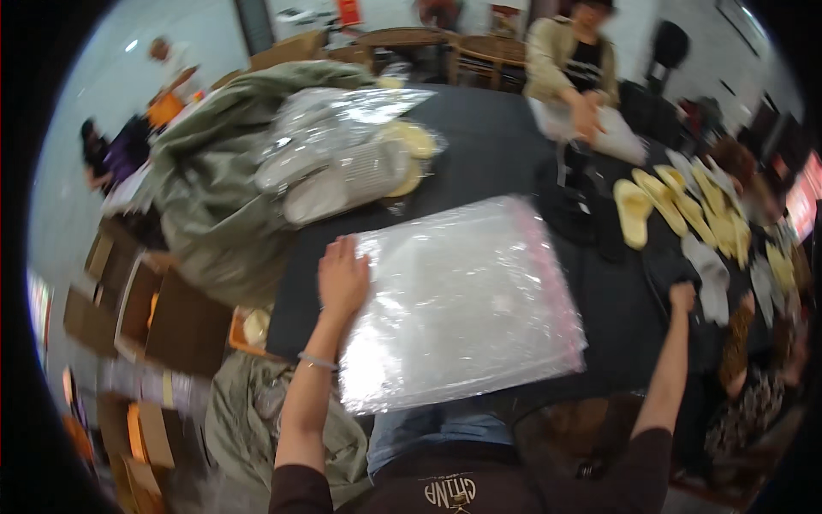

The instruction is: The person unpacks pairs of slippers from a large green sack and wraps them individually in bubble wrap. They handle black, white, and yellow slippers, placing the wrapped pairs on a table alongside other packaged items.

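Observation:
A stack of clear plastic bags [454, 300] with a pink strip along its right edge lies on the black table in front of me. My left hand [342, 278] rests flat on the stack's left edge, fingers stretched out. Far to the right, my right hand [682, 297] is closed on a black slipper [668, 270], partly blurred and hard to tell from the dark tabletop. Beside it lies a grey slipper [706, 278]. Several pale yellow slippers [634, 212] are spread just beyond that hand.
Bagged grey slippers [342, 184] and yellow ones lie at the far left, against a large green sack [223, 180]. Opened cardboard boxes [184, 321] stand on the floor at left. Across the black table [479, 137], a person [574, 77] sits; another person's hand [747, 304] shows at right.

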Action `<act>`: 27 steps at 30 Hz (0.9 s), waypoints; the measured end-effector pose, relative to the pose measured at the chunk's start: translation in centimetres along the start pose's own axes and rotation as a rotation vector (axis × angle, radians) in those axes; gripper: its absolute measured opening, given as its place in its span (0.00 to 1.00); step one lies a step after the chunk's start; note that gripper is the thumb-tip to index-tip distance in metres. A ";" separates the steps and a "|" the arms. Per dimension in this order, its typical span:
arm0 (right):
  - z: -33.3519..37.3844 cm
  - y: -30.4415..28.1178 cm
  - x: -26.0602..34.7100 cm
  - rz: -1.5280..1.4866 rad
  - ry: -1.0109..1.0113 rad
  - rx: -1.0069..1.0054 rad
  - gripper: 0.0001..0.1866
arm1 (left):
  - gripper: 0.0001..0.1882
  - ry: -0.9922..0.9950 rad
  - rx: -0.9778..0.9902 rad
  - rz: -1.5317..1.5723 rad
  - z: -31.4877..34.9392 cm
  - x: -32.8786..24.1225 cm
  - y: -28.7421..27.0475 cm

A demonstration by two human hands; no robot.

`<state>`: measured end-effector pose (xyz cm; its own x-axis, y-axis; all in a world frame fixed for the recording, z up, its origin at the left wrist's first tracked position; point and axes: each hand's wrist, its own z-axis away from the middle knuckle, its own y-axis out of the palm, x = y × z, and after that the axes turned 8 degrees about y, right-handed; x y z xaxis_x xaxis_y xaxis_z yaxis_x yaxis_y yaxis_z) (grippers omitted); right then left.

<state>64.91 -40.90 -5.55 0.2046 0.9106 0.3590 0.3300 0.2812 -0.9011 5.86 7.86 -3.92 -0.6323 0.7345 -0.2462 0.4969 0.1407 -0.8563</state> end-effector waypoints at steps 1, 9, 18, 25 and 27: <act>-0.1 -0.2 0.0 0.051 -0.072 0.031 0.15 | 0.26 -0.009 -0.012 -0.023 0.4 0.2 0.2; 19.1 -9.0 14.4 -0.873 -0.685 0.143 0.21 | 0.28 -0.095 -0.004 -0.007 1.7 1.1 0.3; 42.1 -8.1 25.9 -0.997 -1.011 1.194 0.12 | 0.28 -0.180 -0.067 0.246 -1.1 2.9 -0.6; 46.0 -3.3 24.3 -0.914 -0.900 1.044 0.11 | 0.26 -0.339 -0.368 0.540 -13.4 5.9 -6.6; 46.8 -3.2 24.1 -0.953 -0.934 1.012 0.10 | 0.22 -0.415 -0.430 0.592 -16.9 9.3 -6.8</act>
<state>25.67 -5.70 -5.35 -0.4094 0.0615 0.9103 -0.7581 0.5321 -0.3769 6.65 24.91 7.28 -0.3217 0.4750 -0.8191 0.9453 0.1113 -0.3066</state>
